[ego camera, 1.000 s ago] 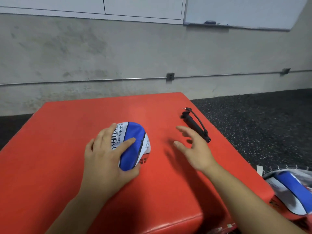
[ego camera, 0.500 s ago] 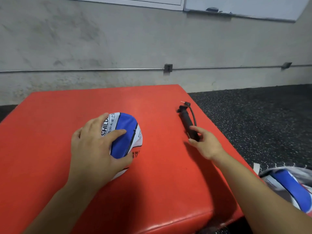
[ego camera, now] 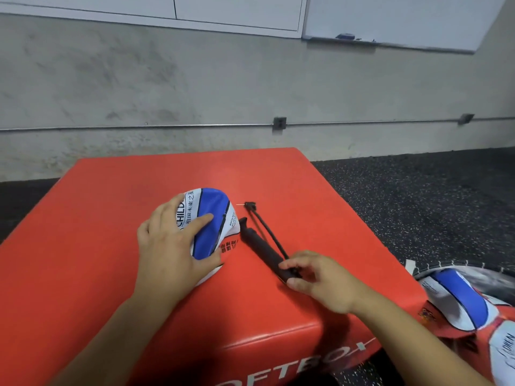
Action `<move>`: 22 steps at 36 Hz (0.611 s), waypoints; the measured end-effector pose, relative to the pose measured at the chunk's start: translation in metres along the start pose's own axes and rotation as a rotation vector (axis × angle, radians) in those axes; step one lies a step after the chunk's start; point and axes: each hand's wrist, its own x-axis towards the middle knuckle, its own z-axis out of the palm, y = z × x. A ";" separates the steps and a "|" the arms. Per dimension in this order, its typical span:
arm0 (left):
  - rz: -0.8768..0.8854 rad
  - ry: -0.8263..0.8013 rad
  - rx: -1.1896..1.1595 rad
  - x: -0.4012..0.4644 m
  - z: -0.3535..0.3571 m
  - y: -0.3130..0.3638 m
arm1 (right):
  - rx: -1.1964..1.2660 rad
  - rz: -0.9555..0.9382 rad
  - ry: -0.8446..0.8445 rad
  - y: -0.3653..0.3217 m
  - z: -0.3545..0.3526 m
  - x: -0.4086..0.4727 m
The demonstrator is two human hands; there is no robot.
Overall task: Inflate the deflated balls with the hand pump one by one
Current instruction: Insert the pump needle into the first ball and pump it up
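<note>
Two deflated balls are visible, and neither appears to have been inflated yet. One deflated ball (ego camera: 211, 224), blue and white with printed text, is held down on the red padded block (ego camera: 92, 246) by the left hand (ego camera: 172, 246), whose fingers are spread and laid over its crumpled surface, the thumb tucked against its near edge. Just to its right the black hand pump (ego camera: 264, 250) is lying on the block, its thin hose (ego camera: 269, 232) running up to a needle tip (ego camera: 240, 204) that is pointed toward the ball but is not yet inserted. The pump's near end is pinched by the fingers (ego camera: 289, 264) of the right hand (ego camera: 323, 280), curled around the handle. A second flattened ball (ego camera: 459, 299) is seen lower right, beside the block, in what looks like a net bag. By this judgement the task is at its very start: the needle is still to be seated, pumping is to be done, and the second ball is left untouched.
</note>
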 end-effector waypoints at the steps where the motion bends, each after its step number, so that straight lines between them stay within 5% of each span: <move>1: -0.007 0.004 -0.009 -0.002 -0.002 0.000 | 0.014 -0.003 -0.028 -0.004 0.002 -0.004; 7: -0.062 0.032 -0.036 -0.011 -0.014 0.000 | 0.084 -0.051 -0.133 -0.022 0.016 -0.013; 22: -0.099 0.017 -0.002 -0.005 -0.007 -0.012 | 0.747 0.313 0.258 -0.041 0.055 0.109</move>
